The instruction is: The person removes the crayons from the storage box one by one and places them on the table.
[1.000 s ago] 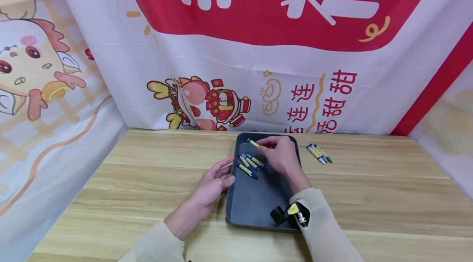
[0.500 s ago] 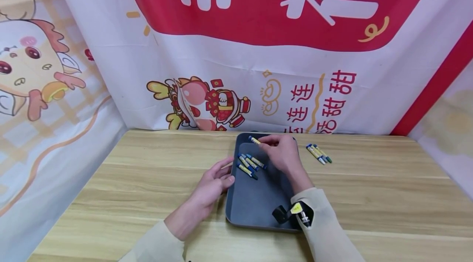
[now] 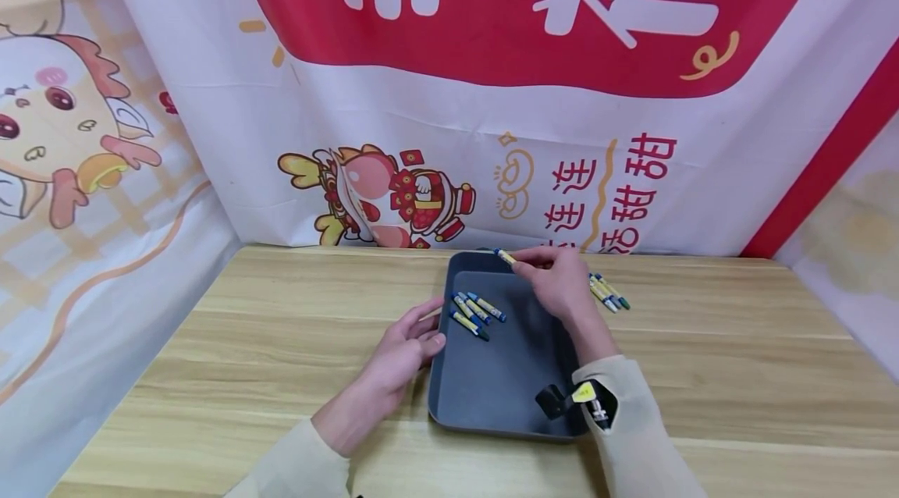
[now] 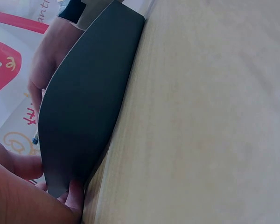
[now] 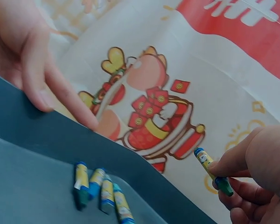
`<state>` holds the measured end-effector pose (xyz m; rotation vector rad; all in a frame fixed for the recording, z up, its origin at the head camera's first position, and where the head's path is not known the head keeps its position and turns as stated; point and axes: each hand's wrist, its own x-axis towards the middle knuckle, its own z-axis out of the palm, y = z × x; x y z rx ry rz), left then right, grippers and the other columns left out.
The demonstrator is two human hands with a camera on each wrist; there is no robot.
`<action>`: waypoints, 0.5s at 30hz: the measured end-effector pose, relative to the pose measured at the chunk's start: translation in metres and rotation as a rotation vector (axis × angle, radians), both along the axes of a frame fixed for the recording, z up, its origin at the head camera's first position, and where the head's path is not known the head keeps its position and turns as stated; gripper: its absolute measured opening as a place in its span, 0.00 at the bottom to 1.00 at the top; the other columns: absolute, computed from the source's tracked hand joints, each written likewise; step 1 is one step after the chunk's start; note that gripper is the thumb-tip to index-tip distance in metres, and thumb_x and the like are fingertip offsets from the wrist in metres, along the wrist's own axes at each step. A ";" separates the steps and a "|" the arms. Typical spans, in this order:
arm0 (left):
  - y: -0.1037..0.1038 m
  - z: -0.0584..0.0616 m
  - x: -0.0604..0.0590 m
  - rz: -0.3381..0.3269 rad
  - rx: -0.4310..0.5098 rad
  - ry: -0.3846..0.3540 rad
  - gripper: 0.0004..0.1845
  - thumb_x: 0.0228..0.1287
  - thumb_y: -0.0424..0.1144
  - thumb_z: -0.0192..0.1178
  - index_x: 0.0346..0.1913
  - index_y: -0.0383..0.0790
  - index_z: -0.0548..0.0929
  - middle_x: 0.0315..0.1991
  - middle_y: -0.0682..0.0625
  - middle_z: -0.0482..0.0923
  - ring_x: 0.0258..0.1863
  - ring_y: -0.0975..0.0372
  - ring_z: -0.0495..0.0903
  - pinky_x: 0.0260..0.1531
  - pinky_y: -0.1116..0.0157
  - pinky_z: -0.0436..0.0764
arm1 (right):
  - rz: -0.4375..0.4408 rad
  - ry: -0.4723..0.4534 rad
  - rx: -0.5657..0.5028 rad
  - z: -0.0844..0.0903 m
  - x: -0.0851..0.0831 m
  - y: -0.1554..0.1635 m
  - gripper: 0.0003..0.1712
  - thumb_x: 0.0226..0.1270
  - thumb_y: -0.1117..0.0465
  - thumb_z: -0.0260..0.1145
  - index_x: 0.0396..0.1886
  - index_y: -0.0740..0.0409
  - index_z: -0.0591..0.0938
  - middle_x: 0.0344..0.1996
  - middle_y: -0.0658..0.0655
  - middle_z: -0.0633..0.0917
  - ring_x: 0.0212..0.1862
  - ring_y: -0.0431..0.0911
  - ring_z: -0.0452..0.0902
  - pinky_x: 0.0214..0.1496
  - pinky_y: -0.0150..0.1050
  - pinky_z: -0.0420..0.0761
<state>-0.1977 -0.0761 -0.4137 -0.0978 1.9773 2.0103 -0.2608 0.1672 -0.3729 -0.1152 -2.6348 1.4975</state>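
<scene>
Pinching one crayon (image 3: 504,256) above the tray's (image 3: 492,389) far rim, the right hand (image 3: 558,287) seems partway through, three crayons (image 3: 476,313) in the tray, a few (image 3: 607,291) outside, left hand (image 3: 403,350) resting flat-fingered against its edge.

bright even light, soft faint shadows, wide-angle edge bending, wrist views slightly blurred

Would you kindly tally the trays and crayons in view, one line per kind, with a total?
Tray: 1
Crayons in the tray: 4
Crayon pinched by the right hand: 1
Crayons on the table: at least 2, partly hidden behind the hand
Total: at least 8
</scene>
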 end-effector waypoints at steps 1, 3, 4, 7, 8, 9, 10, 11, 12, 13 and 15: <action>0.000 0.000 0.000 0.001 -0.001 -0.001 0.32 0.78 0.28 0.54 0.81 0.49 0.68 0.78 0.35 0.69 0.76 0.44 0.71 0.77 0.43 0.70 | -0.009 0.002 -0.006 0.000 0.000 0.003 0.12 0.77 0.57 0.69 0.54 0.52 0.92 0.52 0.59 0.89 0.50 0.53 0.79 0.51 0.42 0.77; 0.000 0.000 0.000 0.004 -0.002 -0.005 0.32 0.78 0.28 0.54 0.81 0.49 0.68 0.78 0.36 0.69 0.76 0.44 0.71 0.77 0.43 0.70 | -0.027 0.003 -0.011 0.001 -0.001 0.008 0.13 0.77 0.57 0.69 0.54 0.53 0.92 0.52 0.59 0.89 0.50 0.53 0.78 0.51 0.42 0.77; 0.000 0.000 0.000 0.004 -0.002 -0.006 0.32 0.78 0.28 0.54 0.81 0.49 0.68 0.78 0.36 0.69 0.76 0.44 0.71 0.77 0.43 0.70 | -0.034 0.004 -0.007 0.001 -0.001 0.011 0.13 0.77 0.56 0.69 0.55 0.53 0.91 0.53 0.60 0.88 0.51 0.53 0.78 0.51 0.42 0.77; 0.000 -0.001 -0.001 0.005 -0.006 -0.008 0.32 0.78 0.28 0.53 0.81 0.49 0.68 0.78 0.36 0.69 0.76 0.44 0.71 0.78 0.43 0.69 | -0.054 0.002 -0.011 0.001 -0.001 0.018 0.14 0.77 0.56 0.68 0.56 0.53 0.91 0.54 0.61 0.88 0.51 0.53 0.78 0.51 0.41 0.77; 0.000 -0.001 -0.001 0.006 -0.006 -0.010 0.32 0.78 0.28 0.53 0.81 0.49 0.68 0.78 0.36 0.69 0.76 0.44 0.71 0.78 0.43 0.69 | -0.059 -0.001 -0.012 0.001 0.000 0.021 0.15 0.78 0.56 0.68 0.57 0.53 0.90 0.54 0.61 0.87 0.51 0.53 0.78 0.51 0.41 0.77; 0.000 -0.001 -0.001 0.007 -0.007 -0.013 0.32 0.79 0.28 0.53 0.81 0.50 0.68 0.78 0.37 0.69 0.76 0.44 0.71 0.78 0.43 0.69 | -0.063 -0.003 -0.015 0.001 0.000 0.024 0.15 0.78 0.56 0.68 0.58 0.53 0.90 0.54 0.61 0.87 0.51 0.54 0.77 0.50 0.41 0.77; 0.000 -0.001 -0.001 0.007 -0.008 -0.012 0.32 0.78 0.28 0.53 0.81 0.50 0.68 0.78 0.37 0.69 0.76 0.44 0.71 0.78 0.43 0.69 | -0.065 -0.005 -0.019 0.001 0.000 0.027 0.15 0.78 0.56 0.68 0.58 0.54 0.90 0.55 0.61 0.87 0.52 0.53 0.78 0.50 0.40 0.78; 0.000 -0.001 -0.002 0.007 -0.010 -0.014 0.32 0.78 0.28 0.53 0.81 0.50 0.68 0.78 0.37 0.69 0.77 0.44 0.71 0.78 0.43 0.69 | -0.070 -0.006 -0.024 0.001 0.000 0.029 0.15 0.78 0.56 0.68 0.58 0.54 0.90 0.55 0.61 0.87 0.51 0.53 0.78 0.50 0.40 0.79; 0.000 -0.002 -0.002 0.007 -0.011 -0.014 0.32 0.78 0.28 0.53 0.81 0.50 0.68 0.78 0.37 0.69 0.77 0.44 0.71 0.78 0.43 0.69 | -0.073 -0.008 -0.028 0.000 0.000 0.032 0.15 0.78 0.56 0.68 0.59 0.54 0.89 0.55 0.61 0.86 0.52 0.54 0.78 0.50 0.40 0.79; 0.000 -0.002 -0.001 0.009 -0.010 -0.016 0.32 0.78 0.28 0.54 0.81 0.50 0.69 0.78 0.37 0.69 0.77 0.45 0.71 0.78 0.43 0.69 | -0.078 -0.010 -0.033 0.000 0.000 0.035 0.15 0.78 0.56 0.68 0.58 0.54 0.89 0.55 0.61 0.86 0.52 0.54 0.78 0.50 0.40 0.79; 0.000 -0.002 -0.001 0.009 -0.011 -0.017 0.32 0.78 0.28 0.54 0.80 0.51 0.69 0.78 0.37 0.69 0.77 0.45 0.71 0.78 0.43 0.69 | -0.089 -0.009 -0.036 -0.001 -0.001 0.040 0.16 0.77 0.57 0.68 0.58 0.54 0.90 0.55 0.61 0.87 0.53 0.53 0.78 0.50 0.39 0.79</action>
